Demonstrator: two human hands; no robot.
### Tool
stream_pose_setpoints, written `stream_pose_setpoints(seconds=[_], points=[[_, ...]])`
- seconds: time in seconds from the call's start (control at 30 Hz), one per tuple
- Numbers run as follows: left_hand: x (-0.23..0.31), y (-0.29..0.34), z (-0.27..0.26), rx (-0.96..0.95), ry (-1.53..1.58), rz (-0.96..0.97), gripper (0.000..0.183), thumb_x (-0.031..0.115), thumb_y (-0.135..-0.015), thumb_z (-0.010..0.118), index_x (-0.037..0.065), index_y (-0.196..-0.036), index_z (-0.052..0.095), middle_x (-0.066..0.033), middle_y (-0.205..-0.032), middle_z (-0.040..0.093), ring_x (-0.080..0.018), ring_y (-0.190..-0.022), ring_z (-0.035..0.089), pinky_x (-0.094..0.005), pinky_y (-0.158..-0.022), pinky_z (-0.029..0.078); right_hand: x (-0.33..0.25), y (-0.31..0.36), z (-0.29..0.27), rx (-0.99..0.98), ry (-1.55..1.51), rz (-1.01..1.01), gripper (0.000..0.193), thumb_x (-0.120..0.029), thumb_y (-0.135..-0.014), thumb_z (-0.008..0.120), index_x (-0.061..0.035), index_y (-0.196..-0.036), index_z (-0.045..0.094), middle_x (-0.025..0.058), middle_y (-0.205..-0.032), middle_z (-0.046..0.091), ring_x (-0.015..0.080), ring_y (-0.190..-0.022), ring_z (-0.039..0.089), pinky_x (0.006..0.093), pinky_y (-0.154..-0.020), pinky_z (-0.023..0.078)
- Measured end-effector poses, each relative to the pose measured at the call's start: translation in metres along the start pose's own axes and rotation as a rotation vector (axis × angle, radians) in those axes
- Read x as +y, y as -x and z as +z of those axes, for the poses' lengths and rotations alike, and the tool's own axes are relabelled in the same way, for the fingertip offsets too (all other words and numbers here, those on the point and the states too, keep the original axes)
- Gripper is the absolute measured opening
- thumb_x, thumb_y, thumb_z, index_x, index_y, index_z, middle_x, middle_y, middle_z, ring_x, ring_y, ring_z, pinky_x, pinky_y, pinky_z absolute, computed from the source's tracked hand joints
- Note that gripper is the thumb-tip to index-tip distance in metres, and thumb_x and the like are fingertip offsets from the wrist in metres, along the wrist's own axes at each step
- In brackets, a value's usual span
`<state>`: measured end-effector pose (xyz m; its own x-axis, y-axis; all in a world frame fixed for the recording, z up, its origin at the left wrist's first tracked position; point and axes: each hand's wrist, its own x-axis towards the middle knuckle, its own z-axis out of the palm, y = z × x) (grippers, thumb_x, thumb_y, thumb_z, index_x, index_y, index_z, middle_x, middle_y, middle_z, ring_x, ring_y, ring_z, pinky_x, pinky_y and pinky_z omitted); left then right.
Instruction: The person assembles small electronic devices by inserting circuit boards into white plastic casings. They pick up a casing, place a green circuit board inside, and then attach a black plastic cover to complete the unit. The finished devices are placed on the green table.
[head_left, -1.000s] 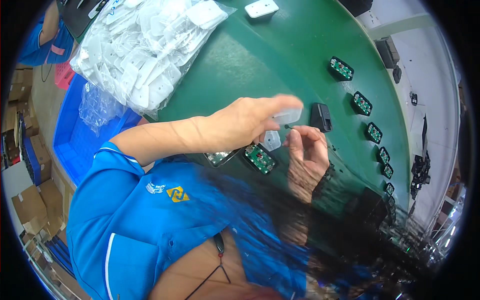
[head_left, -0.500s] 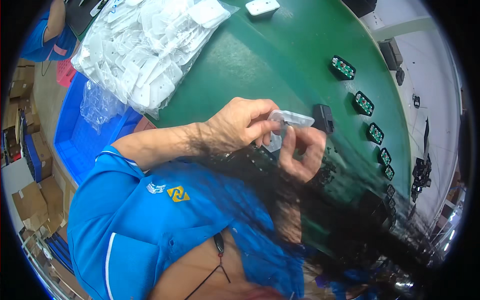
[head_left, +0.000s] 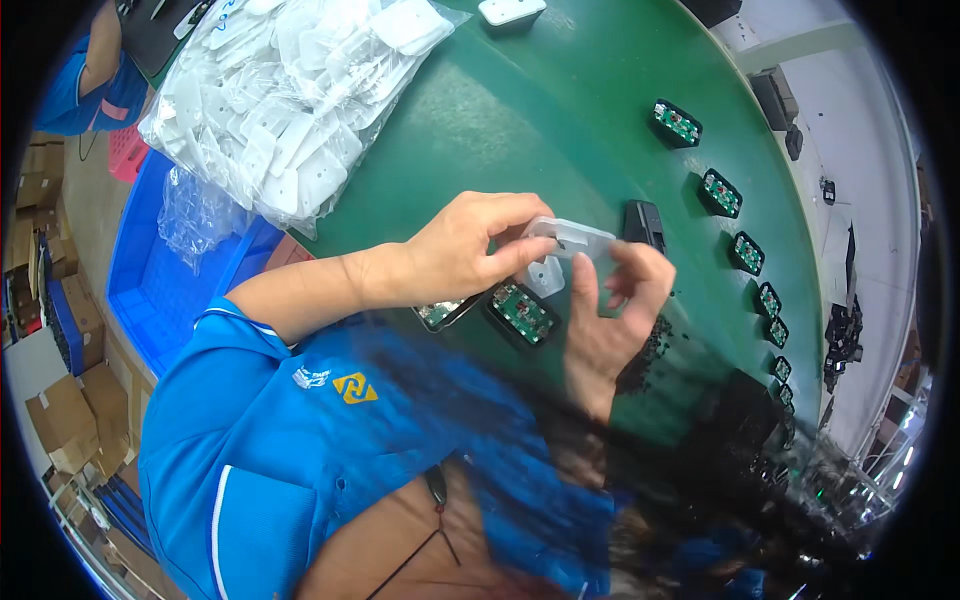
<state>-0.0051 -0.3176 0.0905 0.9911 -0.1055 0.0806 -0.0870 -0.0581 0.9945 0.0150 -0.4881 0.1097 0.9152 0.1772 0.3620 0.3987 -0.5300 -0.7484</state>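
A translucent white plastic cover is held above the green table. My left hand pinches its left end between thumb and fingers. At the cover's right end, my right hand has its thumb at the lower edge and fingertips partly hidden behind the cover. A small dark piece shows on the cover by my left thumb; its kind is too small to tell. Below lies another white cover. Nearer me is a black case with a green circuit board, beside a second board partly under my left wrist.
A clear bag of white covers lies at the far left, above a blue bin. A black device stands beyond my right hand. Several board-filled cases line the right edge. Small dark bits lie nearby. Loose hair blurs the lower right.
My right hand has shifted right and its thumb and fingers have spread apart. The cover stays in my left hand. Hair has moved aside, uncovering the circuit boards near me.
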Motion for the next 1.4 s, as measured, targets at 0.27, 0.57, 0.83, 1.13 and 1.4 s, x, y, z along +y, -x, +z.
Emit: stream_pose_setpoints(seconds=[0.27, 0.57, 0.83, 1.13, 1.4], points=[[-0.003, 0.002, 0.000, -0.015, -0.119, 0.094, 0.012, 0.012, -0.089, 0.059, 0.001, -0.092, 0.059, -0.0115, -0.068, 0.059, -0.0208, -0.058, 0.060, -0.0328, -0.054, 0.045, 0.010, -0.006, -0.002, -0.275, -0.313, 0.287, 0.024, -0.010, -0.077, 0.075, -0.0024, -0.093, 0.059, -0.0002, -0.084, 0.051, 0.0075, -0.068, 0.039, 0.0207, -0.059, 0.035], [-0.010, -0.009, -0.006, 0.020, 0.288, -0.085, 0.020, 0.003, -0.094, 0.046, 0.000, -0.113, 0.043, -0.0070, -0.069, 0.062, -0.0119, -0.056, 0.058, -0.0248, -0.050, 0.045, 0.024, -0.025, 0.007, -0.334, -0.631, 0.411, 0.024, -0.009, -0.080, 0.074, -0.0019, -0.092, 0.055, -0.0007, -0.080, 0.054, 0.0049, -0.069, 0.051, 0.0193, -0.061, 0.042], [-0.033, -0.073, -0.044, 0.139, -0.274, -0.090, 0.011, 0.010, -0.095, 0.049, 0.006, -0.100, 0.057, -0.0049, -0.074, 0.061, -0.0090, -0.048, 0.052, -0.0238, -0.048, 0.041, 0.081, -0.134, 0.006, -0.004, 0.106, -0.100, 0.030, -0.025, -0.077, 0.075, -0.0053, -0.095, 0.061, 0.0039, -0.094, 0.058, 0.0181, -0.086, 0.055, 0.0293, -0.072, 0.043], [-0.053, -0.093, -0.038, 0.178, -0.877, 0.106, 0.014, 0.017, -0.085, 0.060, 0.009, -0.097, 0.062, -0.0110, -0.090, 0.052, -0.0294, -0.076, 0.059, -0.0402, -0.066, 0.049, 0.143, -0.206, 0.020, -0.151, 0.487, -0.327, 0.040, -0.015, -0.074, 0.073, -0.0073, -0.110, 0.057, 0.0126, -0.109, 0.055, 0.0314, -0.102, 0.052, 0.0419, -0.090, 0.043], [-0.046, -0.069, -0.017, 0.262, -1.138, 0.282, 0.060, 0.025, -0.070, 0.074, 0.001, -0.118, 0.047, -0.0140, -0.105, 0.048, -0.0302, -0.096, 0.051, -0.0381, -0.079, 0.048, 0.079, -0.114, 0.027, -0.275, -0.192, 0.125, 0.044, -0.017, -0.082, 0.069, -0.0053, -0.120, 0.049, 0.0082, -0.093, 0.057, 0.0144, -0.080, 0.055, 0.0279, -0.068, 0.047]])
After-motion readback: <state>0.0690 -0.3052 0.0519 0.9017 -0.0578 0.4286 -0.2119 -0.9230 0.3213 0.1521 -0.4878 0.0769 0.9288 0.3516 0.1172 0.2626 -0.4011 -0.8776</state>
